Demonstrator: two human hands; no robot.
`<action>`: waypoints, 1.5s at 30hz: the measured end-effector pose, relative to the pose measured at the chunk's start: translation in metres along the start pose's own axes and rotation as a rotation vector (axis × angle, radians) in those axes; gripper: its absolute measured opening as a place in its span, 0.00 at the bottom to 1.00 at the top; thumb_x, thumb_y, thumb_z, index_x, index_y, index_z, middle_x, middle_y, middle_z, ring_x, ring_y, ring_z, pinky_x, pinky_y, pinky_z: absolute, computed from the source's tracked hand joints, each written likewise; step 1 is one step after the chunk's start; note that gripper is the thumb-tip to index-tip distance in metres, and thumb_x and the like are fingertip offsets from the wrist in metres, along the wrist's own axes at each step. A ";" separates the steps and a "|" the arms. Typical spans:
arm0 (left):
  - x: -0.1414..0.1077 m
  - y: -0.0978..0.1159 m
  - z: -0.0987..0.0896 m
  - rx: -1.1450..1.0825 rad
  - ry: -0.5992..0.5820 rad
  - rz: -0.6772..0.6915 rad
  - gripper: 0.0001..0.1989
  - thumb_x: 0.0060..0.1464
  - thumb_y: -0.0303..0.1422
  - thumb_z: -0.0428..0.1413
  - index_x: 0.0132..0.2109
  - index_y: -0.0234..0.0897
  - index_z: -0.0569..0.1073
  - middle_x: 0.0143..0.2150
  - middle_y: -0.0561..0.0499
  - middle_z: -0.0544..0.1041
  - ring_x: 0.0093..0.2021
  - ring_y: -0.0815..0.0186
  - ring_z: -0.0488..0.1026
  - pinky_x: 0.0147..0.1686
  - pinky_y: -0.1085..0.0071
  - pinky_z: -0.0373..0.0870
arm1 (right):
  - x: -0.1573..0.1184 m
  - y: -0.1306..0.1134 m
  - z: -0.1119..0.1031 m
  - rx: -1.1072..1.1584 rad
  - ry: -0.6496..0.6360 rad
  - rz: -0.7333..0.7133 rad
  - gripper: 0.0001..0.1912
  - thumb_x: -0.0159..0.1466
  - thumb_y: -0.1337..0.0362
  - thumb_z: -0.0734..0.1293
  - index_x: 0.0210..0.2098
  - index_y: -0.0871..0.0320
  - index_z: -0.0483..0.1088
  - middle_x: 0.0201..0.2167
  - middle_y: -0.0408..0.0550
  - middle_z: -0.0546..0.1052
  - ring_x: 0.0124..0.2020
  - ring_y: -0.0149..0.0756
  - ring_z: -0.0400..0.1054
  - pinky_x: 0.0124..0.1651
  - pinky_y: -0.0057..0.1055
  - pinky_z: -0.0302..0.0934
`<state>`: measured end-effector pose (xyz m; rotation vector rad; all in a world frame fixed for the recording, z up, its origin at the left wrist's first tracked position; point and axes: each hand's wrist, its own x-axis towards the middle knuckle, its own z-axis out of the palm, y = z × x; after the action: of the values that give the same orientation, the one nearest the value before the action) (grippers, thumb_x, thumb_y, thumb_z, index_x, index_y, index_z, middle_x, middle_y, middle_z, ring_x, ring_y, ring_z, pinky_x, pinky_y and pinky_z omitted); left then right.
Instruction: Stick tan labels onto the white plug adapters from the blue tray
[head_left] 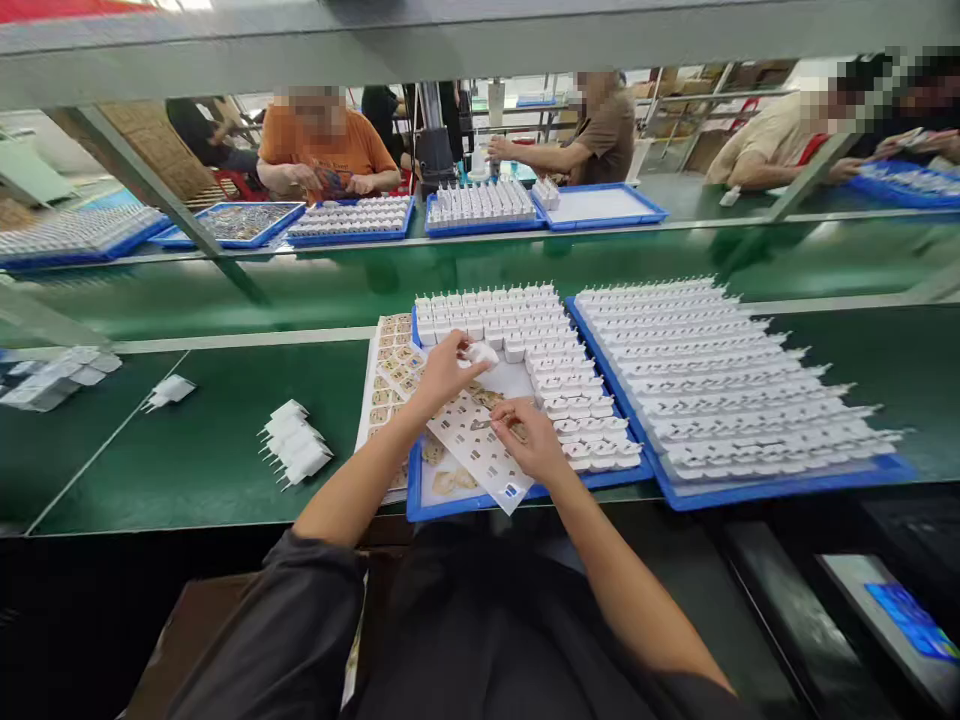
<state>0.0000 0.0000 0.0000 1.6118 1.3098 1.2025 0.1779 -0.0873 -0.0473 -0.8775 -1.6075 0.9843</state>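
My left hand (448, 375) is closed around a small white plastic part (481, 353) above the near tray. My right hand (527, 437) pinches a thin, metallic-looking piece (481, 425) at its fingertips; its exact kind is too small to tell. Beneath both hands, a white sticker sheet (480, 460) with small dark marks lies slanted across a blue-rimmed tray (450, 511). Rows of white plastic parts (585, 405) with thin prongs fill the back and right of that tray. Under the sheet, brownish stickers (454, 481) show in its front left corner.
On the right stands a second blue tray (787, 489) full of white parts. More sticker sheets (373, 400) lie left of the near tray. Loose white parts (296, 443) are piled on the green bench (225, 480). Co-workers sit across, behind several trays, and a metal beam (480, 45) runs overhead.
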 end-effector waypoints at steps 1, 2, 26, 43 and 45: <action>-0.016 -0.001 -0.003 -0.128 -0.010 -0.034 0.27 0.37 0.38 0.72 0.43 0.37 0.70 0.40 0.50 0.71 0.42 0.64 0.70 0.41 0.70 0.71 | -0.001 -0.001 -0.001 0.023 0.004 0.004 0.05 0.64 0.60 0.69 0.37 0.54 0.73 0.36 0.48 0.76 0.38 0.38 0.70 0.42 0.37 0.64; -0.032 -0.002 -0.007 -0.246 -0.021 -0.070 0.29 0.39 0.39 0.71 0.48 0.39 0.70 0.42 0.51 0.71 0.42 0.65 0.71 0.41 0.70 0.72 | -0.002 -0.002 -0.001 0.048 0.004 0.008 0.06 0.64 0.59 0.68 0.37 0.54 0.73 0.36 0.48 0.76 0.37 0.38 0.71 0.43 0.37 0.65; -0.136 -0.025 -0.006 0.038 -0.054 0.211 0.24 0.55 0.32 0.63 0.59 0.47 0.73 0.55 0.45 0.75 0.55 0.58 0.72 0.45 0.65 0.79 | -0.014 -0.008 0.005 0.359 0.000 0.096 0.04 0.63 0.61 0.71 0.36 0.53 0.72 0.33 0.43 0.72 0.35 0.32 0.69 0.40 0.31 0.65; -0.133 -0.019 -0.005 0.216 -0.034 0.306 0.20 0.57 0.36 0.62 0.57 0.45 0.74 0.52 0.45 0.77 0.53 0.57 0.73 0.51 0.59 0.74 | -0.015 -0.005 0.011 0.193 0.066 0.084 0.04 0.64 0.60 0.70 0.36 0.53 0.72 0.34 0.43 0.73 0.37 0.35 0.69 0.43 0.34 0.68; -0.133 -0.020 -0.005 0.219 -0.036 0.308 0.20 0.57 0.35 0.62 0.57 0.45 0.74 0.52 0.45 0.76 0.53 0.57 0.73 0.52 0.59 0.74 | -0.015 -0.005 0.011 0.191 0.065 0.079 0.04 0.64 0.61 0.70 0.36 0.53 0.72 0.34 0.43 0.73 0.37 0.34 0.69 0.43 0.34 0.68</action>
<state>-0.0171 -0.1254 -0.0454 2.0421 1.2357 1.2349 0.1697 -0.1047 -0.0505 -0.8376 -1.4070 1.1328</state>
